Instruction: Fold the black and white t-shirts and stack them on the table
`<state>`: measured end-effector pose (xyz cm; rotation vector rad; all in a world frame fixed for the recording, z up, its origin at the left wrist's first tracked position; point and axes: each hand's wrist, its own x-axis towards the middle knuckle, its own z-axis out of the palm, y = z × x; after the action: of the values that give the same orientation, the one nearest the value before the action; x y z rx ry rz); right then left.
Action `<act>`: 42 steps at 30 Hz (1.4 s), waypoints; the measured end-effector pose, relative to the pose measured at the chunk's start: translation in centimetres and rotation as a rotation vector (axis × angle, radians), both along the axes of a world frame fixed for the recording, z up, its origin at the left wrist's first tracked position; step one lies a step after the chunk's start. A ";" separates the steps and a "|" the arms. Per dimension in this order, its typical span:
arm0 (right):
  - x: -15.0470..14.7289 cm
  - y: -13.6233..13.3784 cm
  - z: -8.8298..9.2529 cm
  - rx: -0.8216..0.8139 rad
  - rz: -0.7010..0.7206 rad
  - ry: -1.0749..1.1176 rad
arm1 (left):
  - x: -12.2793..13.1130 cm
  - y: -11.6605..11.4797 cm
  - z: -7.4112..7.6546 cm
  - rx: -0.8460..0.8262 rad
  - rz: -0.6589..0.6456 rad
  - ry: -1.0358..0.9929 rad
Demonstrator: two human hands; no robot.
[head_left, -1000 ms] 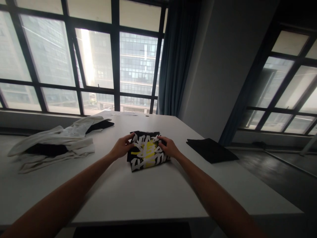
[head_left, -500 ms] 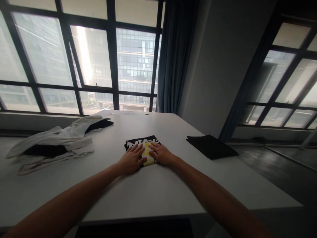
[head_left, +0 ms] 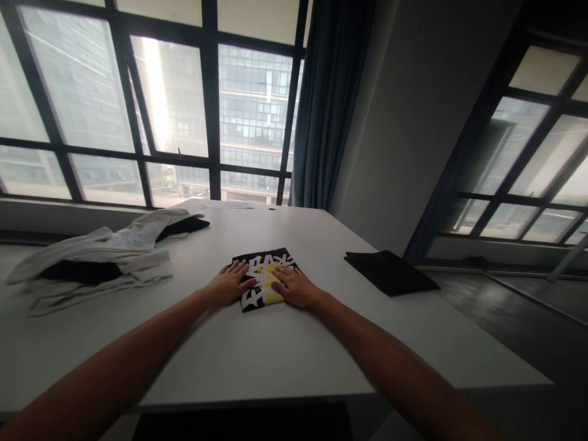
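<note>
A folded black T-shirt (head_left: 263, 283) with white and yellow lettering lies flat on the white table (head_left: 257, 355), in front of me. On its left side rests my left hand (head_left: 230, 282), palm down with the fingers stretched out. My right hand (head_left: 295, 286) lies flat across its right side, fingers spread toward the yellow print. Neither hand grips the cloth. Parts of both side edges are hidden under my hands.
To the left lies a loose heap of white and black clothes (head_left: 110, 248). A folded black cloth (head_left: 390, 271) sits near the table's right edge. Papers (head_left: 227, 205) lie at the far end, below the windows and a blue curtain (head_left: 321, 110).
My left hand has slid left toward the shirt's side edge, uncovering more of the lettering. My right hand stays on the right side, nearly in place. The camera view has shifted slightly.
</note>
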<state>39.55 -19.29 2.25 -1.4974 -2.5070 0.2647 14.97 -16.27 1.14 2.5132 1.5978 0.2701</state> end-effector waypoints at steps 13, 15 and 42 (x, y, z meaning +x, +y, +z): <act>-0.6 -1.9 0.4 0.022 0.179 0.014 | 0.4 -0.2 -1.4 0.002 -0.069 -0.067; -0.7 -2.0 0.3 -0.030 0.200 -0.014 | -0.2 0.4 -1.2 0.028 -0.048 -0.081; 6.1 15.0 -0.5 0.136 -0.187 -0.189 | -1.9 0.8 -0.4 -0.003 0.117 0.058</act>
<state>45.67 -4.27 1.74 -1.7575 -2.4418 -0.0797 13.04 -15.46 0.76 2.4509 1.7692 0.2095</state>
